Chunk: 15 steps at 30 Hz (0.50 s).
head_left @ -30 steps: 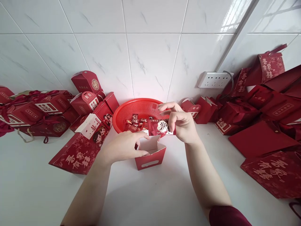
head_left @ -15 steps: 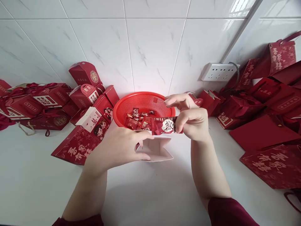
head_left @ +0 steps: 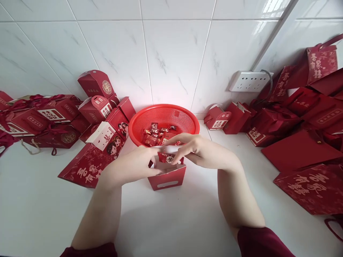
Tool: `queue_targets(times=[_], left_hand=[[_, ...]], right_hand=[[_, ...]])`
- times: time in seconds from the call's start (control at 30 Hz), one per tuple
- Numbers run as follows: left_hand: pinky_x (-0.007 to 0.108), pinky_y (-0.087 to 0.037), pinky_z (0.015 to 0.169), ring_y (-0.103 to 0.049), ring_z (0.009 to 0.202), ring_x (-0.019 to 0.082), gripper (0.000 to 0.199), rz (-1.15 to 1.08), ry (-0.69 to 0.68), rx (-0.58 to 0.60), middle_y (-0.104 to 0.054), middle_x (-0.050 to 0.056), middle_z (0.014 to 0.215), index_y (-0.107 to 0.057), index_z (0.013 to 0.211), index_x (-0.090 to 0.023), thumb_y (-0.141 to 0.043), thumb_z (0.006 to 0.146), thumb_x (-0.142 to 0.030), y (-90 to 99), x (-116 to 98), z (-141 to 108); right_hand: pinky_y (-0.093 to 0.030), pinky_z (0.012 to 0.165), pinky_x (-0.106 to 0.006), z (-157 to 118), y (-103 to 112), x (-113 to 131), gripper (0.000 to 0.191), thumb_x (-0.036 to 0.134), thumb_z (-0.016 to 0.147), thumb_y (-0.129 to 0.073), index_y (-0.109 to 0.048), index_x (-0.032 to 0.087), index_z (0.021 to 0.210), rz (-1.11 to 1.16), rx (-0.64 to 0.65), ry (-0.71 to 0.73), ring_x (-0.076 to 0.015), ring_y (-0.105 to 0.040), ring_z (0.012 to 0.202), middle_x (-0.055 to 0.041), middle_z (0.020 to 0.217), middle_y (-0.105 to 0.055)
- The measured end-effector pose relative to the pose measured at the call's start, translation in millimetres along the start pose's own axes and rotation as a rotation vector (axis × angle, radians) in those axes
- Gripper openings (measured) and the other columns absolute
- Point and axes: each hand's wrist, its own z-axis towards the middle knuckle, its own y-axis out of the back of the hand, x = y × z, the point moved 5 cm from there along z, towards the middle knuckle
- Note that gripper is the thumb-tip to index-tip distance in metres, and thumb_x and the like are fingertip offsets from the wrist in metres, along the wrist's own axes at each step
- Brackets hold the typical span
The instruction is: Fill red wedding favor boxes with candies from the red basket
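A small red box (head_left: pixel 168 177) stands open at the top on the white table, in front of a red mesh basket (head_left: pixel 139 123) of wrapped candies (head_left: pixel 154 137). My left hand (head_left: pixel 134 163) grips the box at its left side, thumb along the near rim and fingers behind. A red candy packet (head_left: pixel 168 157) with a white round emblem is at the box opening. My right hand (head_left: pixel 199 151) reaches over from the right with its fingers around this packet; the fingertips partly cover it.
Red gift boxes (head_left: pixel 55 112) are piled on the left, with a large printed one (head_left: pixel 89 165) nearer. More red boxes (head_left: pixel 308 151) crowd the right. A white power strip (head_left: pixel 251 82) is against the tiled wall.
My right hand has moved down and left with the candy packet, from above the box to its opening. The box has tilted upright, so its red front shows; my left hand remains on it.
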Motion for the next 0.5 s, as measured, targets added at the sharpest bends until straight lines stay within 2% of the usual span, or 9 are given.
queue_targets(times=[0.07,0.17,0.27,0.37,0.43,0.5], left_hand=[[0.025,-0.04,0.056,-0.061,0.07,0.017,0.029,-0.055,-0.021,0.022,-0.066,-0.003,0.078,-0.066,0.109,-0.026,-0.055,0.082,-0.027,-0.4,4,3],[0.025,-0.043,0.061,-0.062,0.073,0.016,0.043,-0.068,0.001,0.017,-0.068,-0.002,0.085,-0.062,0.123,-0.028,-0.055,0.081,-0.027,-0.4,9,3],[0.026,-0.043,0.06,-0.063,0.077,0.018,0.044,-0.028,0.022,0.012,-0.069,-0.001,0.089,-0.062,0.125,-0.028,-0.055,0.082,-0.031,-1.2,9,2],[0.027,-0.042,0.061,-0.064,0.081,0.02,0.043,0.022,0.038,0.007,-0.07,-0.001,0.088,-0.064,0.122,-0.028,-0.058,0.08,-0.036,-1.1,5,1],[0.027,-0.042,0.063,-0.064,0.081,0.02,0.042,0.039,0.03,0.009,-0.07,-0.002,0.085,-0.065,0.12,-0.029,-0.06,0.079,-0.038,-0.5,2,1],[0.027,-0.042,0.065,-0.065,0.079,0.019,0.041,0.04,0.012,0.012,-0.07,-0.003,0.082,-0.065,0.119,-0.03,-0.061,0.08,-0.04,0.4,-1,1]], right_hand=[[-0.057,0.082,-0.031,2,-1,-8,0.05,-0.008,0.085,-0.042,-0.079,0.025,0.091,-0.07,-0.048,-0.101,-0.0193,-0.063,0.115,-0.0037,0.13,-0.064],[-0.055,0.081,-0.031,0,6,-10,0.046,-0.005,0.086,-0.042,-0.077,0.024,0.094,-0.125,-0.139,-0.14,-0.0179,-0.065,0.109,-0.0029,0.122,-0.068],[-0.054,0.085,-0.031,-3,18,-15,0.036,0.002,0.09,-0.046,-0.074,0.024,0.098,-0.154,-0.218,-0.159,-0.0179,-0.065,0.108,-0.0021,0.117,-0.07],[-0.053,0.089,-0.033,2,33,-38,0.03,0.009,0.092,-0.047,-0.072,0.023,0.101,-0.215,-0.316,-0.257,-0.0191,-0.065,0.107,-0.0024,0.117,-0.07],[-0.051,0.091,-0.033,15,38,-66,0.027,0.015,0.094,-0.046,-0.069,0.022,0.108,-0.278,-0.294,-0.375,-0.0193,-0.065,0.107,-0.0037,0.119,-0.07],[-0.05,0.093,-0.033,35,37,-98,0.03,0.018,0.096,-0.045,-0.064,0.021,0.118,-0.354,-0.147,-0.505,-0.0197,-0.063,0.112,-0.0055,0.126,-0.067]])
